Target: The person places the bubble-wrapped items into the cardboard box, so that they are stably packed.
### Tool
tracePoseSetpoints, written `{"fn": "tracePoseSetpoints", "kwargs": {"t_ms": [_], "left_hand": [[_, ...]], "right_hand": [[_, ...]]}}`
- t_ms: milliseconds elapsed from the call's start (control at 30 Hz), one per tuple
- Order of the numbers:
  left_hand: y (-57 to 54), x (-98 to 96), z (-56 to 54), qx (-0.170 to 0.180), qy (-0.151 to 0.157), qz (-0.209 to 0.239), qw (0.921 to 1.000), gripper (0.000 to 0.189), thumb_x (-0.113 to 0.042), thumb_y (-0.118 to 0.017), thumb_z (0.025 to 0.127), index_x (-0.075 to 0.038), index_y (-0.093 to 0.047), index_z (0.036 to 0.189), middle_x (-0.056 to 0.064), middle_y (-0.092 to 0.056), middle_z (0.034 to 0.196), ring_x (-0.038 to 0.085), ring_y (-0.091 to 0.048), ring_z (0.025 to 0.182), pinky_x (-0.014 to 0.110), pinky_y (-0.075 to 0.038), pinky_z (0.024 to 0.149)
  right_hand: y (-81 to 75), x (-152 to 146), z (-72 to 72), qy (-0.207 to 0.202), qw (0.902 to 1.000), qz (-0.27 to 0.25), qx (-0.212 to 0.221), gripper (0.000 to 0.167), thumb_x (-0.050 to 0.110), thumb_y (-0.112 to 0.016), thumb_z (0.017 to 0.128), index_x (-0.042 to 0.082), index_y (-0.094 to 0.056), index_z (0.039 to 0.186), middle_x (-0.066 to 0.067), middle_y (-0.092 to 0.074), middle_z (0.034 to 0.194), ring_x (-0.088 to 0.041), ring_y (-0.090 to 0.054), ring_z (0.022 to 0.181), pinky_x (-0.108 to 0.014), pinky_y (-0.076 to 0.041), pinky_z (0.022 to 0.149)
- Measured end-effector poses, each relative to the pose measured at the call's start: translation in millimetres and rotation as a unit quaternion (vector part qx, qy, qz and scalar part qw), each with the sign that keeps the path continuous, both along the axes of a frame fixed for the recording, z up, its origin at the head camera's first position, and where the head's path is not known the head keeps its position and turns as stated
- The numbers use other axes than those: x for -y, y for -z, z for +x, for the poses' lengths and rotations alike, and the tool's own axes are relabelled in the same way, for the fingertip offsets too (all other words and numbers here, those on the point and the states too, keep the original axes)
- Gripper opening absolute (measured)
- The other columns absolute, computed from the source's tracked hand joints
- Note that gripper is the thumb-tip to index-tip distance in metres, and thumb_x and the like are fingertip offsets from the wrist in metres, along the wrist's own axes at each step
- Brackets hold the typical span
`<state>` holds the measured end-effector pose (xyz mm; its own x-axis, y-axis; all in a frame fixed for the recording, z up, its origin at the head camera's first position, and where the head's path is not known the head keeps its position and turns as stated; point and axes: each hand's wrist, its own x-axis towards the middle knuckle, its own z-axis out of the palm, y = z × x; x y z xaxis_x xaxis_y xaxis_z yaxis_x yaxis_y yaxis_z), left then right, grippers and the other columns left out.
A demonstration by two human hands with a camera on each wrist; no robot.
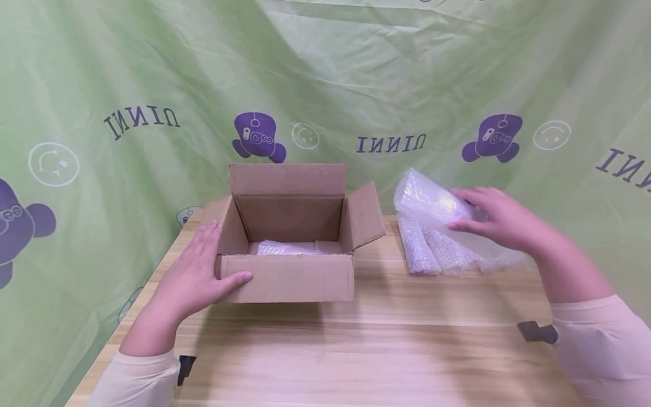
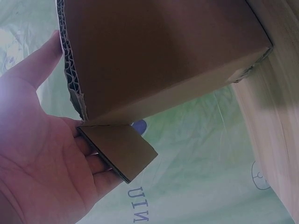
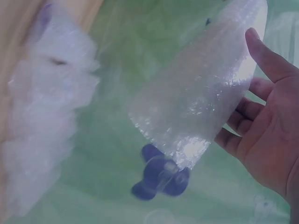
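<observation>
An open cardboard box (image 1: 287, 277) stands on the table with its flaps spread. My left hand (image 1: 195, 271) rests on the box's near left corner. Its fingers lie straight over the left flap (image 2: 119, 151), and its thumb touches the front flap. Inside the box lies a piece of bubble wrap (image 1: 285, 247), partly hidden by the front wall. My right hand (image 1: 500, 217) grips a bubble wrap bag (image 3: 196, 88) by its edge between thumb and fingers, raised off the table. Whether the bag contains anything cannot be told.
More bubble wrap (image 1: 422, 251) lies on the table right of the box, under the raised bag. A green printed curtain (image 1: 315, 73) hangs behind and along both sides of the wooden table (image 1: 366, 350). Dark straps (image 1: 536, 332) show near both wrists.
</observation>
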<state>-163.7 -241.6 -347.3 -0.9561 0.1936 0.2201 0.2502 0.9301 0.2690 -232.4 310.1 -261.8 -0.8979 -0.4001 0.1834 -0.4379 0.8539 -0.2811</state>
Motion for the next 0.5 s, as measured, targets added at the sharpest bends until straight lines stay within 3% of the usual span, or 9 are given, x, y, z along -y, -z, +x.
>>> {"fn": "tracePoseSetpoints", "kwargs": {"t_ms": [233,367,500], "left_hand": [[4.1,1.9,-3.0,-0.014,0.005,0.0,0.9999,0.115,-0.074,-0.056,0.083,-0.002,-0.005,0.157,0.02,-0.01,0.164,0.041,-0.011,0.15,0.059,-0.019,0.119],[4.5,2.0,-3.0,-0.013,0.004,-0.002,0.9999,0.116,-0.075,-0.056,0.082,-0.002,-0.005,0.157,0.02,-0.01,0.164,0.041,-0.011,0.15,0.059,-0.019,0.119],[3.1,1.5,-2.4,-0.008,0.0,-0.005,1.0,0.117,-0.075,-0.056,0.082,-0.003,-0.006,0.157,0.02,-0.01,0.164,0.04,-0.011,0.151,0.059,-0.019,0.119]], "right_hand": [[-23.3,37.7,-17.9,-0.041,0.9979,-0.042,-0.026,0.068,0.037,-0.078,0.084,0.001,-0.052,0.135,-0.016,-0.064,0.117,-0.029,-0.059,0.106,-0.051,-0.047,0.095],[-33.1,55.7,-27.8,-0.075,0.9954,-0.024,-0.054,0.057,0.038,-0.076,0.086,0.006,-0.059,0.13,-0.007,-0.067,0.109,-0.021,-0.059,0.098,-0.043,-0.047,0.088],[-43.4,70.9,-33.2,-0.088,0.9937,-0.001,-0.07,0.057,0.042,-0.074,0.086,0.01,-0.059,0.131,-0.005,-0.066,0.111,-0.023,-0.056,0.103,-0.046,-0.043,0.092]]}}
